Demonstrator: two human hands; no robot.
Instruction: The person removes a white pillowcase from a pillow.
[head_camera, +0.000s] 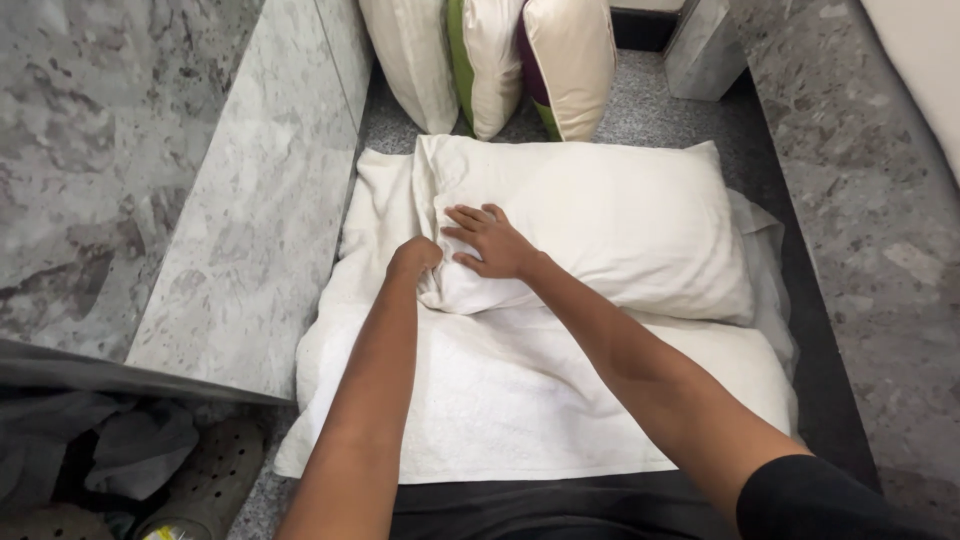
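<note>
Pillow mostly cased – your left hand fisted on case corner, right hand spread flat pressing; towel beneath, corner untucked.

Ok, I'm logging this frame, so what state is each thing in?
White pillow: lying flat, left end bunched.
White towel: spread flat beneath the pillow.
Left hand: closed on the pillow's left end.
Right hand: open, pressing flat on the pillow.
Three cushions: standing upright behind.
</note>
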